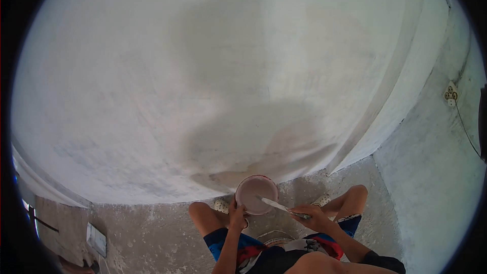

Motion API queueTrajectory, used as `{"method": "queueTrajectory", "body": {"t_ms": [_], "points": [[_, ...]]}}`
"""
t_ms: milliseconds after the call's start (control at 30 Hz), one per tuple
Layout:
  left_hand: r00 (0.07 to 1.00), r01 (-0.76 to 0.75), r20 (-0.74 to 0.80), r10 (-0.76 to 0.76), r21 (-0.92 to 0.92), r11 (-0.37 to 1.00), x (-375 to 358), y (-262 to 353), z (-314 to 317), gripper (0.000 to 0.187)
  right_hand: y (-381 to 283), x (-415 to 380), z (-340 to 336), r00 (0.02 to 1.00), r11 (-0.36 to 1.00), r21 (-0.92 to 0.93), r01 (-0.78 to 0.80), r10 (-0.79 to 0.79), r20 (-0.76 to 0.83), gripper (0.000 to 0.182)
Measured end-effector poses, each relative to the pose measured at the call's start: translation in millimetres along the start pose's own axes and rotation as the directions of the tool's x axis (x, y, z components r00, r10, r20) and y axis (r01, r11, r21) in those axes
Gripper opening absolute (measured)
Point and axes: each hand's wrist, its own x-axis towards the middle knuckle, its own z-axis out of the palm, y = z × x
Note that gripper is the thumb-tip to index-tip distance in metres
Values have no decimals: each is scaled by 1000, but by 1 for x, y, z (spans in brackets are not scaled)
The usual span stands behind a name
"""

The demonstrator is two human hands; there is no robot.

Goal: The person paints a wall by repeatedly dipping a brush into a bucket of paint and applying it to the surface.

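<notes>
Our knees frame the work as we crouch on the concrete floor [152, 223] facing the wall [203, 71]. Our left hand [237, 218] is closed around the near rim of the tub [256, 193], which hangs tilted toward us between the knees, just short of the wall's foot. Our right hand [314, 216] grips the knife [276, 205] by its handle, blade tip inside the tub. We judge the tub stiff but heavy with wet paste, probably slippery at the rim; a hold low on its side seems steadier.
</notes>
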Motion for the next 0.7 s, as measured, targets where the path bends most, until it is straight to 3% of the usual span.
{"method": "queueTrajectory", "body": {"t_ms": [267, 367, 500, 700], "points": [[999, -29, 18, 29, -2, 1000, 5, -21, -7, 77, -4, 3, -11, 993, 996, 0, -93, 93, 71, 31], [999, -37, -12, 37, -13, 999, 3, -23, -6, 77, -9, 10, -21, 998, 1000, -4, 1, -1, 56, 32], [999, -1, -55, 2, 8, 1000, 0, -24, -3, 77, -28, 18, -40, 999, 1000, -9, 1, 0, 47, 32], [998, -4, -56, 4, 11, 1000, 4, -28, 4, 78, -71, 40, -69, 985, 995, -66, 79, -68, 156, 36]]}}
